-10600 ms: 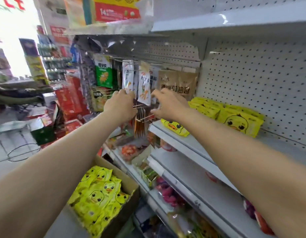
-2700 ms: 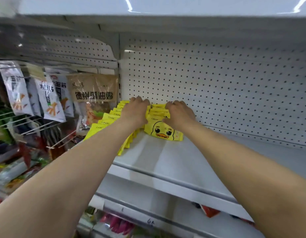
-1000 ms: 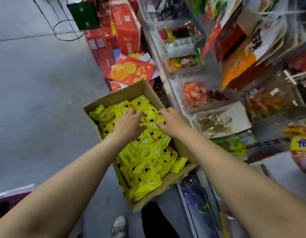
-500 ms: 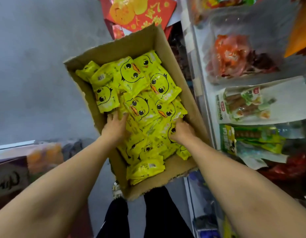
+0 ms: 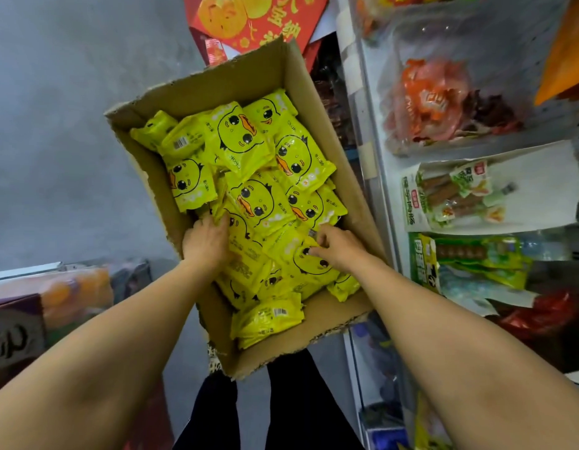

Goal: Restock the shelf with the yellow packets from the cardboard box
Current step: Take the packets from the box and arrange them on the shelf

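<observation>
Both hands are down in the cardboard box (image 5: 314, 89), which sits on the floor by the shelf (image 5: 372, 177). Left hand (image 5: 205, 243) curls round yellow packets (image 5: 259, 203) along the box's left wall; right hand (image 5: 337, 245) pinches one near the right wall.

Head-worn camera, steeply downward (almost straight down), close over the cardboard box (image 5: 216, 86) beside shelving (image 5: 372, 177).

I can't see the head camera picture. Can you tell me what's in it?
Two bare hands, the left hand and right hand, dig into yellow packets with duck faces inside an open cardboard box. Snack shelves stand to the right, grey floor to the left.
</observation>
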Available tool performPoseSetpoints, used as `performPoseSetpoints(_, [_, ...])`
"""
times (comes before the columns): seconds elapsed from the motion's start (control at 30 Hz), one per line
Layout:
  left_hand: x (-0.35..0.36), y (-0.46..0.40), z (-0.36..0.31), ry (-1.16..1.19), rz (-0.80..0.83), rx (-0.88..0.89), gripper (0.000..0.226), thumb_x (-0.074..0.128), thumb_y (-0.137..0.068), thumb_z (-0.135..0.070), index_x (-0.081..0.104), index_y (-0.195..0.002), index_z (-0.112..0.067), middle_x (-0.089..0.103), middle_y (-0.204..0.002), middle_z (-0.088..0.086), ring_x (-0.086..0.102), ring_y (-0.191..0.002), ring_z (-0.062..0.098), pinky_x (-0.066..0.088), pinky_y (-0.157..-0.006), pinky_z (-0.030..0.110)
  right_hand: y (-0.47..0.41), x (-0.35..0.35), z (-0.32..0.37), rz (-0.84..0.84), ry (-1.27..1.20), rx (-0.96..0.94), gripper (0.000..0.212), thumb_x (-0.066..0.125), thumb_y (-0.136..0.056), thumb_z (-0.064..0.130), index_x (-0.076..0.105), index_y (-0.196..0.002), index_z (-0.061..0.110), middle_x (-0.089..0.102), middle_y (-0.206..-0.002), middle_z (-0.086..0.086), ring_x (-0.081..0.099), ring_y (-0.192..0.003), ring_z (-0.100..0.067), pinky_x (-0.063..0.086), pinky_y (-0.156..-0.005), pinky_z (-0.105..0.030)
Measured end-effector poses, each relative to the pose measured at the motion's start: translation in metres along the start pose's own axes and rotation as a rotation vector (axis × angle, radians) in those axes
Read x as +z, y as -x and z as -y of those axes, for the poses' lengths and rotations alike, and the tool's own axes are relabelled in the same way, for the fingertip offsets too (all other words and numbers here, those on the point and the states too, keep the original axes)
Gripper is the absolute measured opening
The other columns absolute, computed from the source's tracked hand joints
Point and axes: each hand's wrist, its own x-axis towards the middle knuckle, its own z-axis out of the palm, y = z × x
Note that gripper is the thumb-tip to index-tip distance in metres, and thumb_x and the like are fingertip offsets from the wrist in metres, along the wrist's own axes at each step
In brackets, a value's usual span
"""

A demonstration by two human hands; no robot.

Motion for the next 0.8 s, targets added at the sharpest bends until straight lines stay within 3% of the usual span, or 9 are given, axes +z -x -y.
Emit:
performPoseSetpoints(0.07, [-0.002,0.004,-0.003,-0.077,0.008,-0.016,0.079,0.075,-0.068,-0.065,0.047,-0.126,-0.019,0.056,-0.121,0.011,0.049,-0.116,0.029,0.043,-0.09,0.039,0.005,-0.003,0.002,-0.021,-0.106,-0.027,0.029,0.07,-0.09,0.037,0.056,-0.099,0.014,0.06,-0.093,-0.004,0.056,-0.086,-0.025,0.043,-0.073,-0.035])
performPoseSetpoints(0.13, [-0.008,0.007,-0.004,-0.142,0.012,-0.047,0.072,0.073,-0.065,-0.07,0.055,-0.116,-0.023,0.062,-0.114,0.006,0.045,-0.116,0.028,0.038,-0.088,0.036,0.008,-0.005,0.005,0.01,-0.197,-0.036,0.035,0.067,-0.092,0.038,0.06,-0.093,0.004,0.061,-0.09,-0.007,0.054,-0.083,-0.02,0.038,-0.071,-0.031])
performPoseSetpoints(0.23, [-0.019,0.013,-0.008,-0.138,-0.036,-0.05,0.064,0.075,-0.069,-0.063,0.058,-0.119,-0.027,0.055,-0.125,0.009,0.038,-0.124,0.031,0.036,-0.094,0.039,0.011,-0.006,0.004,0.066,-0.276,-0.046,0.074,0.068,-0.077,0.064,0.06,-0.093,-0.007,0.067,-0.092,-0.027,0.055,-0.073,-0.021,0.045,-0.068,-0.039])
performPoseSetpoints(0.33, [-0.027,0.024,-0.015,0.057,0.011,-0.029,0.05,0.078,-0.076,-0.04,0.056,-0.115,-0.019,0.052,-0.125,0.011,0.047,-0.118,0.031,0.045,-0.094,0.042,0.011,-0.007,-0.006,0.127,-0.384,-0.08,0.109,0.063,-0.051,0.09,0.06,-0.103,-0.006,0.069,-0.103,-0.024,0.069,-0.09,-0.033,0.053,-0.082,-0.047])
performPoseSetpoints(0.4, [-0.028,0.034,-0.016,0.249,0.077,-0.073,0.044,0.078,-0.074,-0.031,0.053,-0.108,-0.016,0.059,-0.113,0.009,0.057,-0.104,0.03,0.053,-0.088,0.044,0.037,-0.023,0.01,0.126,-0.399,-0.086,0.098,0.062,-0.064,0.083,0.061,-0.112,-0.002,0.067,-0.113,-0.023,0.065,-0.106,-0.038,0.05,-0.094,-0.049])
performPoseSetpoints(0.5, [-0.038,0.052,-0.011,0.415,0.078,-0.112,0.046,0.081,-0.07,-0.038,0.055,-0.098,-0.013,0.064,-0.104,0.01,0.06,-0.093,0.028,0.053,-0.078,0.037,0.066,-0.038,0.021,0.078,-0.415,-0.068,0.06,0.055,-0.093,0.057,0.061,-0.128,0.009,0.066,-0.127,-0.008,0.061,-0.117,-0.026,0.045,-0.105,-0.041])
performPoseSetpoints(0.63, [-0.055,0.078,-0.001,0.633,0.08,-0.152,0.055,0.084,-0.069,-0.045,0.059,-0.099,-0.006,0.064,-0.108,0.016,0.059,-0.098,0.029,0.047,-0.078,0.036,0.097,-0.046,0.028,-0.04,-0.489,-0.077,0.068,0.061,-0.079,0.071,0.067,-0.113,0.013,0.069,-0.117,-0.006,0.064,-0.11,-0.024,0.05,-0.098,-0.041])
performPoseSetpoints(0.73, [-0.073,0.101,0.0,0.872,0.123,-0.11,0.063,0.087,-0.07,-0.034,0.056,-0.12,-0.013,0.057,-0.121,0.011,0.057,-0.108,0.029,0.052,-0.09,0.042,0.133,-0.055,0.037,-0.103,-0.573,-0.068,0.035,0.074,-0.084,0.047,0.066,-0.106,0.021,0.07,-0.113,-0.004,0.065,-0.103,-0.022,0.052,-0.092,-0.038])
performPoseSetpoints(0.8, [-0.089,0.121,-0.004,1.023,0.219,-0.039,0.053,0.079,-0.081,-0.021,0.054,-0.128,-0.02,0.055,-0.12,0.009,0.057,-0.101,0.026,0.055,-0.079,0.039,0.159,-0.06,0.041,-0.163,-0.699,-0.046,0.021,0.076,-0.085,0.033,0.065,-0.1,0.023,0.072,-0.105,-0.002,0.067,-0.094,-0.018,0.055,-0.086,-0.033])
